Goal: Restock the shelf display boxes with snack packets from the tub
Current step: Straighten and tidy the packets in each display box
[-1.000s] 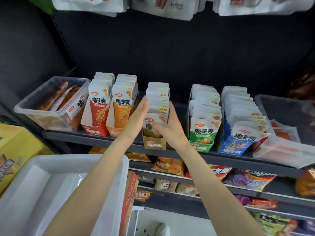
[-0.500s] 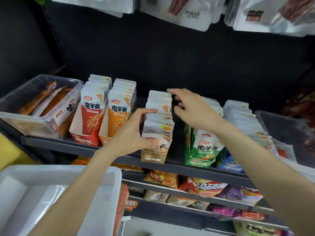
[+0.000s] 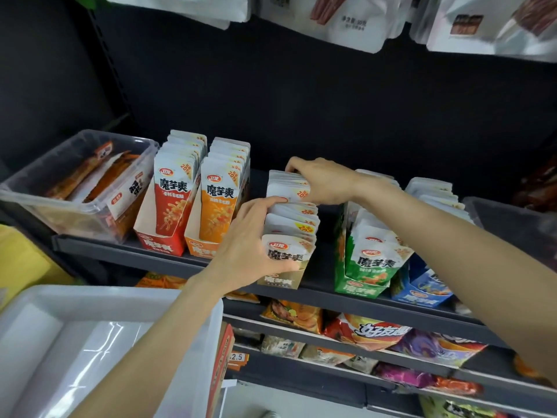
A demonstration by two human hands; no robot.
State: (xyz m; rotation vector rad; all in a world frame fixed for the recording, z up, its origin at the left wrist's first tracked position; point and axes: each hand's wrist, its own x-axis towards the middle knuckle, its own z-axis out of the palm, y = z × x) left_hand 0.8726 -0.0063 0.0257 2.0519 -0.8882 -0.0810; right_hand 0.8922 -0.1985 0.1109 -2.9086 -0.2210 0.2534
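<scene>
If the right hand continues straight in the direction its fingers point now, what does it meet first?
The right hand points leftward over the gold box's packets. Beyond them, probably the orange box's packets come first, though depth is unclear.

On the shelf [image 3: 126, 257] in front of me 5 display boxes [image 3: 280, 280] stand in a row, packets [image 3: 291, 212] filed upright in each. My left hand [image 3: 256, 245] is at the front of box 3's stack, my right hand [image 3: 324, 184] at the back. A clear bin [image 3: 75, 179] sits leftmost. The tub [image 3: 99, 306] lies below, at my left (nearer me).
</scene>
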